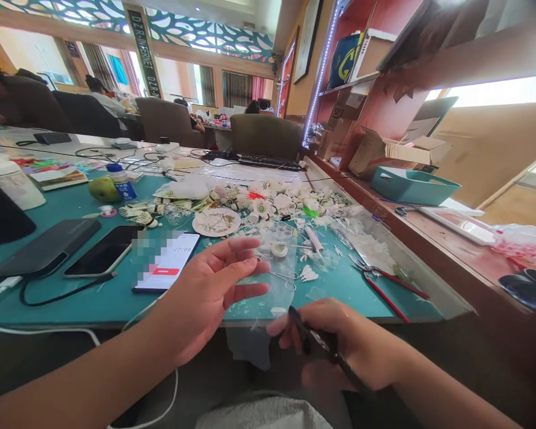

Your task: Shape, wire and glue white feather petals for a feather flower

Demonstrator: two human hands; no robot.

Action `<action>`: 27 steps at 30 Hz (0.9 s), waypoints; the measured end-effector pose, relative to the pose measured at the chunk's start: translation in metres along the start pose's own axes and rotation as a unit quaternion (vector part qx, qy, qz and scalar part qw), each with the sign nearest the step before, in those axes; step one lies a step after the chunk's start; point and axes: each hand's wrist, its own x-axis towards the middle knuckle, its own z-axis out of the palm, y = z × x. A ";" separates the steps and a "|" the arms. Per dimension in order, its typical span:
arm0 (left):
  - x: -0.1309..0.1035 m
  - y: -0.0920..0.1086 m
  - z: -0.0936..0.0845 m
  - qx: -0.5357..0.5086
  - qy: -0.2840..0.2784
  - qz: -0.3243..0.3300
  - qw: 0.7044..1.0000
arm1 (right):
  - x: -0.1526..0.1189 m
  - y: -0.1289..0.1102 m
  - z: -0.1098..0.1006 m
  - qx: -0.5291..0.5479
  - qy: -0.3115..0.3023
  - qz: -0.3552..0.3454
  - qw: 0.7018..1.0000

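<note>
My left hand is raised over the front of the teal desk mat, thumb tip pinched against a finger. Whatever lies in that pinch is too small to make out. My right hand, lower and to the right at the desk edge, is wrapped round a dark hand tool with a shiny metal middle; blur hides its exact kind. Small scissors lie just beyond the hands, beside a white feather piece. Red-handled pliers rest on the right. A pale paper-like sheet hangs over the front edge.
White feathery flower-like pieces are heaped behind a white plate. Phones and a power bank with cables lie left, near a bottle and green fruit. A teal basket stands right. People sit at far desks.
</note>
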 end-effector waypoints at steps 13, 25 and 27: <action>0.002 -0.013 -0.004 0.072 -0.018 -0.018 0.997 | 0.004 0.016 0.001 0.157 -0.040 -0.059 0.985; 0.006 -0.018 -0.004 0.084 -0.052 -0.041 0.994 | 0.007 0.015 0.001 0.249 0.067 -0.007 0.966; 0.004 -0.025 -0.007 0.140 -0.033 0.035 0.989 | 0.008 0.016 0.003 0.278 0.098 -0.025 0.955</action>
